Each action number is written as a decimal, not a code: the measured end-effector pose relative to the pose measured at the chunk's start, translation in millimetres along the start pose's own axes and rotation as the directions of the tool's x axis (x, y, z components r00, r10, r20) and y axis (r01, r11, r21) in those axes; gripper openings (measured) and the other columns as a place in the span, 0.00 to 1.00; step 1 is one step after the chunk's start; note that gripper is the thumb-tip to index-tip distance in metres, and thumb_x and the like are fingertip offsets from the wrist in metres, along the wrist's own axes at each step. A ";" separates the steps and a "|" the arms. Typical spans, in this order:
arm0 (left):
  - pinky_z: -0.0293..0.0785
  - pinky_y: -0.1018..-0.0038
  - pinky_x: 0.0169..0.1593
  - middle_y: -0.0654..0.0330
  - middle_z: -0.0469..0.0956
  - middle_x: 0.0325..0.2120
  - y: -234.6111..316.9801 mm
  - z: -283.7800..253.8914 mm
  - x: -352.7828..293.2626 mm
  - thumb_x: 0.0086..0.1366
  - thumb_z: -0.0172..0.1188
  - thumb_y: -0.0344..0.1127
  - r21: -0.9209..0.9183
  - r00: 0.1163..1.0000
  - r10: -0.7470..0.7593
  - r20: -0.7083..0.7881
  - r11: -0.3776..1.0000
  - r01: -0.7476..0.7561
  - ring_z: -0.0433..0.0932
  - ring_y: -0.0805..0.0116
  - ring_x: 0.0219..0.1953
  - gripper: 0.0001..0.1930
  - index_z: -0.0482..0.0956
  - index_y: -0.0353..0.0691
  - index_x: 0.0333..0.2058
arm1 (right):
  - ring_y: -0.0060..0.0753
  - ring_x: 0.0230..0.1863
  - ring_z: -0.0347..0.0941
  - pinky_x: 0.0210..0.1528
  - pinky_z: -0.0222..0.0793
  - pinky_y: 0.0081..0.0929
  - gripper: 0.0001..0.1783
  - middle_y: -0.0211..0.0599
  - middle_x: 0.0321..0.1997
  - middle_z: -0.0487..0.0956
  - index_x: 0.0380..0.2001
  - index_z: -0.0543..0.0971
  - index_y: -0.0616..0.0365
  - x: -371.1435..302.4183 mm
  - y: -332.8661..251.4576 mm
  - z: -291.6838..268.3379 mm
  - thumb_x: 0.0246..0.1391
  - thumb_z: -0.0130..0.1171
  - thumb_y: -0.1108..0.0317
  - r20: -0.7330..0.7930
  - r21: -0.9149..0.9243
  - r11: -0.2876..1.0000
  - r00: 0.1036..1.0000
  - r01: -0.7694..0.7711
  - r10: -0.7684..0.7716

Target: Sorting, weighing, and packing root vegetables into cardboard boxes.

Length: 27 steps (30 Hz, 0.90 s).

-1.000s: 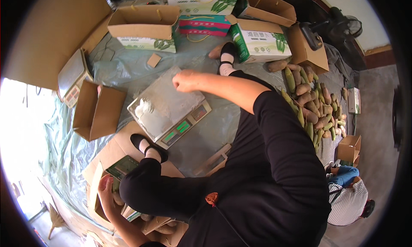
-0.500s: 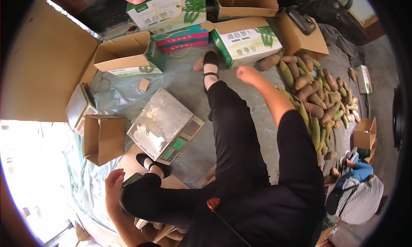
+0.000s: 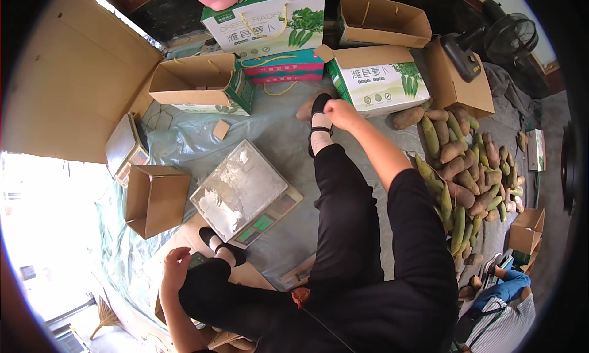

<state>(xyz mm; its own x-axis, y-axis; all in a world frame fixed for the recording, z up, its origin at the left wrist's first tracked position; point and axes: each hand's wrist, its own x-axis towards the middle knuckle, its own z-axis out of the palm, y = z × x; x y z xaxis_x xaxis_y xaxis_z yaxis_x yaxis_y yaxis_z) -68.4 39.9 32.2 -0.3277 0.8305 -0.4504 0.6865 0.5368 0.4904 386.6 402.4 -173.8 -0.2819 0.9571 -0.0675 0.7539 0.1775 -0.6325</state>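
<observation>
My right hand (image 3: pixel 341 115) is closed, its fingers bent together over my right shoe (image 3: pixel 320 104); anything within them is hidden. Just left of that shoe lies a brown root vegetable (image 3: pixel 305 110), partly covered by it. My left hand (image 3: pixel 176 269) hangs beside my bent left knee, fingers loosely curled and apart, with nothing seen in it. Between my feet and the boxes sits a flat digital scale (image 3: pixel 242 187) with a worn silvery plate, bare, its green display lit. A heap of brown and green root vegetables (image 3: pixel 469 175) spreads out to my right.
Printed cartons (image 3: pixel 383 86) and an open carton (image 3: pixel 202 83) line the far side. A small brown box (image 3: pixel 156 199) and second scale (image 3: pixel 126 147) stand left. A black fan (image 3: pixel 509 37) is at far right. Another person (image 3: pixel 503 316) sits low at right.
My right hand has moved left and slightly down in the picture, onto the shoe. My view has shifted, so the boxes sit lower and further right. My left hand's fingers have turned more to the right.
</observation>
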 end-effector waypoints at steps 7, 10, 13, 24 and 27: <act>0.74 0.73 0.40 0.56 0.79 0.32 6.6 -0.8 6.1 0.55 0.57 0.27 0.081 0.998 -0.038 0.042 0.996 0.034 0.78 0.67 0.36 0.10 0.79 0.34 0.37 | 0.46 0.40 0.75 0.42 0.70 0.40 0.09 0.41 0.35 0.79 0.30 0.79 0.50 71.1 -64.5 4.7 0.43 0.53 0.69 0.071 -0.160 0.987 0.997 0.011 0.000; 0.72 0.71 0.40 0.53 0.77 0.31 11.5 -1.4 0.5 0.52 0.58 0.28 0.057 0.992 -0.122 0.003 0.991 0.122 0.77 0.61 0.35 0.10 0.78 0.34 0.35 | 0.45 0.40 0.74 0.40 0.69 0.39 0.06 0.41 0.34 0.78 0.28 0.78 0.54 94.3 -77.9 14.2 0.44 0.56 0.66 0.052 -0.169 0.985 0.998 0.031 -0.022; 0.72 0.71 0.41 0.52 0.77 0.31 11.7 -2.3 8.7 0.52 0.58 0.28 0.050 0.998 -0.056 0.027 0.997 0.054 0.77 0.60 0.34 0.11 0.79 0.34 0.35 | 0.44 0.41 0.74 0.41 0.69 0.41 0.08 0.42 0.37 0.77 0.31 0.78 0.51 118.1 -99.3 15.8 0.44 0.55 0.69 0.107 -0.111 0.993 0.994 0.039 -0.027; 0.72 0.68 0.42 0.52 0.77 0.32 38.2 -6.6 15.9 0.51 0.59 0.28 0.056 0.998 -0.052 0.048 0.997 0.049 0.77 0.54 0.36 0.11 0.78 0.34 0.36 | 0.39 0.44 0.73 0.42 0.71 0.37 0.21 0.33 0.37 0.79 0.31 0.77 0.54 153.9 -246.3 108.7 0.32 0.69 0.57 0.119 -0.250 0.880 0.915 0.404 -0.386; 0.72 0.67 0.42 0.51 0.77 0.32 44.4 -11.1 13.7 0.51 0.60 0.28 0.092 0.999 -0.008 0.053 0.996 0.003 0.77 0.52 0.36 0.11 0.78 0.35 0.35 | 0.37 0.41 0.75 0.38 0.73 0.34 0.11 0.35 0.32 0.81 0.27 0.80 0.53 147.7 -239.8 122.7 0.37 0.63 0.62 0.104 -0.324 0.881 0.939 0.344 -0.328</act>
<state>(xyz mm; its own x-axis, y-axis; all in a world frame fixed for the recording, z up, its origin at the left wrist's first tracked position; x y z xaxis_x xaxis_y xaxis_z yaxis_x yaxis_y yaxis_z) -49.6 76.8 56.1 -0.2988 0.8171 -0.4930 0.7419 0.5239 0.4185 91.3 473.1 -126.8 -0.5742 0.8162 0.0638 0.7595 0.5602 -0.3306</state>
